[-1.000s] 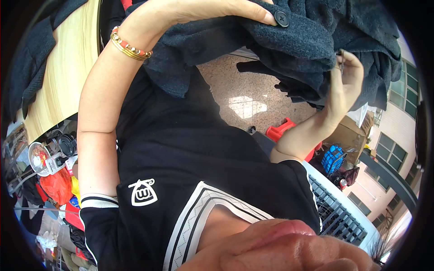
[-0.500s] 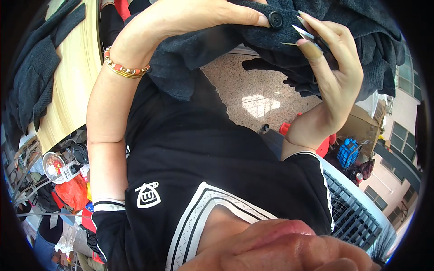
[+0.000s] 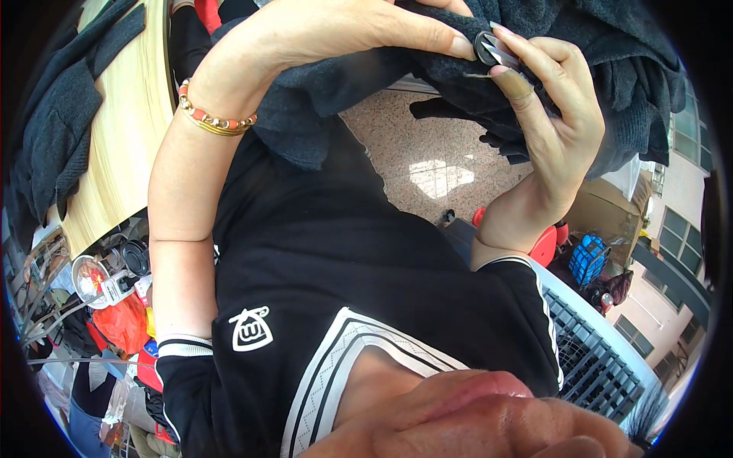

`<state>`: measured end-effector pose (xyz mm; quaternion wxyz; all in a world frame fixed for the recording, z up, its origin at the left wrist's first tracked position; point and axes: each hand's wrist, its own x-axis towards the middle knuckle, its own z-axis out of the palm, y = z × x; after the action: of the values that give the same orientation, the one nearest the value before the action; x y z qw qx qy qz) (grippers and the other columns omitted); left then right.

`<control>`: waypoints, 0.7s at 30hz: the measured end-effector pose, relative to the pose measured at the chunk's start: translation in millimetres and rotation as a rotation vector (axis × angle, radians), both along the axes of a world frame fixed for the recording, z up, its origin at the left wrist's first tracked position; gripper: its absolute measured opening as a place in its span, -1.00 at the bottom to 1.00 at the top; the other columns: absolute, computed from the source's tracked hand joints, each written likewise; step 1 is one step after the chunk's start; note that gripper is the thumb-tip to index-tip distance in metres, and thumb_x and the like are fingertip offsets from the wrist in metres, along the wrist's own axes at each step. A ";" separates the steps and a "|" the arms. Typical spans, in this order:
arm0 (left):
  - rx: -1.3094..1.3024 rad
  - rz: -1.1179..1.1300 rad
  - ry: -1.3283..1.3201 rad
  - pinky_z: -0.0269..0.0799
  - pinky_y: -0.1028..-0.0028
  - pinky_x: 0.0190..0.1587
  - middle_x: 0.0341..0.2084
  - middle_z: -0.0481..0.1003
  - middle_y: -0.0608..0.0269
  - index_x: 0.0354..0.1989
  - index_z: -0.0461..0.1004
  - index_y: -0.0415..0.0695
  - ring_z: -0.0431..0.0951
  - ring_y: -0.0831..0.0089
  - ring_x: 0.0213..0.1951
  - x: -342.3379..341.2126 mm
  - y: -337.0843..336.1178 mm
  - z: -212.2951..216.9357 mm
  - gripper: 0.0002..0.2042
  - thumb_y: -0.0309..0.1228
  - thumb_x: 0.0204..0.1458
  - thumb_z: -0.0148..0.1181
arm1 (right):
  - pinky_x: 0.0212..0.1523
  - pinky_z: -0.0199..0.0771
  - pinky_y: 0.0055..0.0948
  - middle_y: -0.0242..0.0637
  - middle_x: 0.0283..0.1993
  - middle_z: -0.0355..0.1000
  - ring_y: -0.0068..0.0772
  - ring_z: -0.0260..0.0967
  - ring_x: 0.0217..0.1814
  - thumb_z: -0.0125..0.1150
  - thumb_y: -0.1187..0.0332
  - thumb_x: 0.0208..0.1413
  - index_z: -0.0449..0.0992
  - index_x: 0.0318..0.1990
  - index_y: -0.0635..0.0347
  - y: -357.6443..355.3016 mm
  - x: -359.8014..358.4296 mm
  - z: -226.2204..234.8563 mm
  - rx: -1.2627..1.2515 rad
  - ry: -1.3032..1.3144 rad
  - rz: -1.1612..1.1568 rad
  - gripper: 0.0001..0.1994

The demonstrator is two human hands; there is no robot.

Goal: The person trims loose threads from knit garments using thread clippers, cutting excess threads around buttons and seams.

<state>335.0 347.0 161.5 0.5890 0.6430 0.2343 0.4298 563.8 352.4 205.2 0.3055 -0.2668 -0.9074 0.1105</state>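
Observation:
My left hand (image 3: 366, 29), with a beaded bracelet at the wrist, pinches a dark grey knitted garment (image 3: 611, 46). Its thumb tip presses right beside a round black button (image 3: 481, 49) on the knit. In my right hand (image 3: 563, 99) is a pair of small thread snips (image 3: 501, 55), mostly hidden by the fingers. Their pointed blades lie slightly apart, in front of the button. Tan tape covers part of my right thumb, and a short thin pale strand (image 3: 478, 75) sticks out by its tip. The fingers of my left hand are partly cut off by the upper edge.
At the left, a wooden table (image 3: 126, 130) carries more dark knitwear (image 3: 57, 130). Beneath the garment shows a speckled floor (image 3: 450, 145). A red stool (image 3: 544, 246), a cardboard box (image 3: 611, 210) and a blue-grey plastic crate (image 3: 595, 336) stand at the right.
The snips in my right hand have moved left, up to the button. My left hand has shifted slightly right and down with the button and the knit.

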 end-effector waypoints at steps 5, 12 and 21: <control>-0.112 0.072 0.037 0.36 0.65 -0.25 -0.42 0.54 0.39 -0.19 0.57 -0.27 0.43 0.71 -0.34 4.6 -4.9 11.6 -0.81 -0.43 0.08 0.23 | -0.20 0.28 -0.64 -0.32 -0.27 0.44 -0.55 0.34 -0.22 0.34 0.48 -0.04 0.60 -0.11 0.26 4.1 4.3 -6.0 0.009 0.059 -0.031 -0.72; -0.026 -0.045 -0.068 0.36 0.64 -0.31 -0.46 0.53 0.38 -0.23 0.56 -0.28 0.42 0.70 -0.40 5.9 7.1 16.9 -0.82 -0.43 0.05 0.22 | -0.32 0.11 -0.72 -0.47 -0.41 0.27 -0.67 0.17 -0.35 0.47 0.48 -0.20 0.51 -0.27 0.35 13.2 9.7 -16.7 -0.336 0.250 -0.096 -0.69; 0.258 0.291 0.358 0.37 0.47 -0.10 -0.29 0.51 0.17 -0.22 0.52 -0.27 0.47 0.43 -0.20 -24.3 31.3 -19.7 -0.77 -0.46 -0.06 0.29 | 0.22 0.23 0.08 0.02 0.06 0.40 0.00 0.33 0.13 0.29 0.29 0.06 0.43 0.02 0.33 19.0 55.6 -14.1 -0.883 1.339 -0.012 -0.59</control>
<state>310.7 378.2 141.8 0.3831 0.7381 0.3681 0.4158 619.4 371.4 191.1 0.6519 -0.2450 -0.4025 0.5941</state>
